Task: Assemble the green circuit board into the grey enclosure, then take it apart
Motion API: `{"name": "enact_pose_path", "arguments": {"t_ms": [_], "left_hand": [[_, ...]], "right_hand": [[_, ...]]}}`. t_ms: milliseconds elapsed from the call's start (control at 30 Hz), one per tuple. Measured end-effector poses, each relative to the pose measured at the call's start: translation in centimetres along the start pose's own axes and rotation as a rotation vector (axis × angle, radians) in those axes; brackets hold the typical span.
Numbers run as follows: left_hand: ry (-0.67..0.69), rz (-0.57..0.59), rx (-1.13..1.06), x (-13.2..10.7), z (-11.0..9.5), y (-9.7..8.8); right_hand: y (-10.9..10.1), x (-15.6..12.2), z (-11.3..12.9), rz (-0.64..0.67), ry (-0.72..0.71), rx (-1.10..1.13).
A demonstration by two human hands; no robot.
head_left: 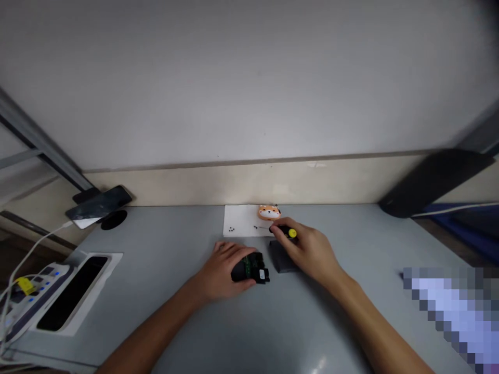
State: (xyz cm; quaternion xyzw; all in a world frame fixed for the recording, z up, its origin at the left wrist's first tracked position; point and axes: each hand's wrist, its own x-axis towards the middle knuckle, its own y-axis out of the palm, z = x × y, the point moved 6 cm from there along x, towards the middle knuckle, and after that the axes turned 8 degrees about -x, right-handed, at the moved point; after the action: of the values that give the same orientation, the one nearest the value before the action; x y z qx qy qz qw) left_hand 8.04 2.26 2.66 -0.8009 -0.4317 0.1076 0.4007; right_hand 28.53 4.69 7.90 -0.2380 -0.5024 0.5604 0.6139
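Two hands at work on the grey bench (pixel 187 322), both yours. Your left hand (pixel 224 270) rests palm down near the bench centre, fingers (pixel 230 248) curled loosely over a small black device with a green circuit board (pixel 252 268) showing; it is held down against the bench, its exposed end poking out to the right of the hand. Long axis of the device runs roughly left to right, open end toward your right hand. Your right hand (pixel 312 252) sits just right of it and slightly farther back, fingers closed round a small screwdriver (pixel 284 231) with a yellow band on a black handle. Screwdriver axis runs left to right as well, shaft pointing left toward the white paper sheet (pixel 244 221); the tip itself is too thin to place exactly. So the device lies down and left of the screwdriver tip, near but apart, and the right hand is the nearer tool hand. A dark flat cover piece (pixel 281 262) lies under the right hand, just beside the device. On the sheet: small black screws (pixel 231 229) and an orange animal figure (pixel 268 212) at the back edge. Far left: a phone (pixel 99 205) on a stand, a power strip (pixel 39 291).
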Motion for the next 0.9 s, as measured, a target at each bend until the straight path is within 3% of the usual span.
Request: {"name": "enact_pose_path", "arguments": {"t_ms": [900], "left_hand": [[0.000, -0.029, 0.010, -0.22, 0.19, 0.14]], "right_hand": [[-0.07, -0.17, 0.20, -0.002, -0.058, 0.005]]}}
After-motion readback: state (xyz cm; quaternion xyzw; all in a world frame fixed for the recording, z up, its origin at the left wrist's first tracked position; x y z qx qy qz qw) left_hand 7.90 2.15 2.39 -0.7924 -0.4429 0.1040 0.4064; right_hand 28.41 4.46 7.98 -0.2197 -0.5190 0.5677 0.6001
